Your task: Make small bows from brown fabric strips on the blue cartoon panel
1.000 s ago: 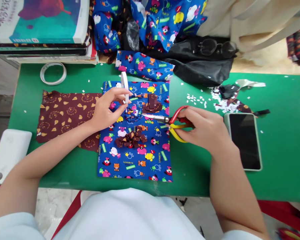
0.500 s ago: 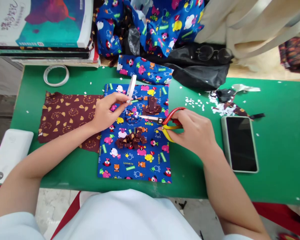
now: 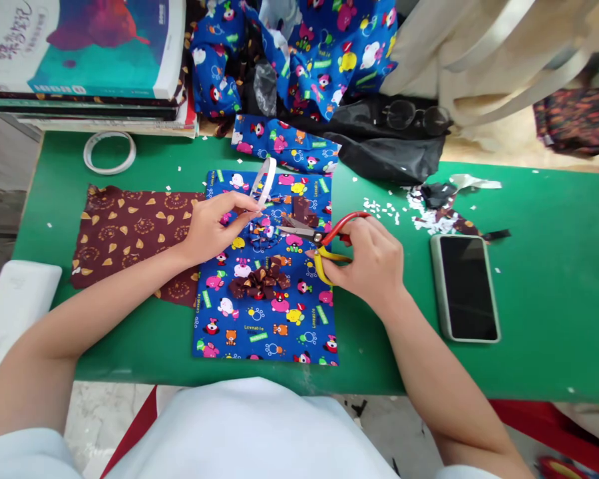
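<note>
Pinched in my left hand (image 3: pixel 214 229) is a narrow white roll of tape (image 3: pixel 269 181), standing nearly on edge above the blue cartoon-print cloth (image 3: pixel 259 342). My right hand (image 3: pixel 372 256) grips scissors (image 3: pixel 318 237) with red and yellow handles. Their blades are parted and point left, below and right of the roll, apart from it. On the cloth lie small brown fabric pieces (image 3: pixel 305 209), a gathered brown scrunchie-like piece (image 3: pixel 262 283) and a blue printed bunch (image 3: pixel 264 234) partly under the left fingertips.
A brown leaf-print fabric (image 3: pixel 130 229) lies under my left forearm. Another white tape roll (image 3: pixel 87 156) and a white power bank (image 3: pixel 22 309) are left. A phone (image 3: pixel 466 289) and white paper scraps (image 3: pixel 426 216) lie right. Books (image 3: pixel 94 53), folded blue cloth (image 3: pixel 287 143) and glasses (image 3: pixel 402 114) stand behind.
The scissors' blades have parted, and my right hand has shifted slightly left. The tape roll in my left hand has turned a little, showing more of its ring. The view has shifted slightly.
</note>
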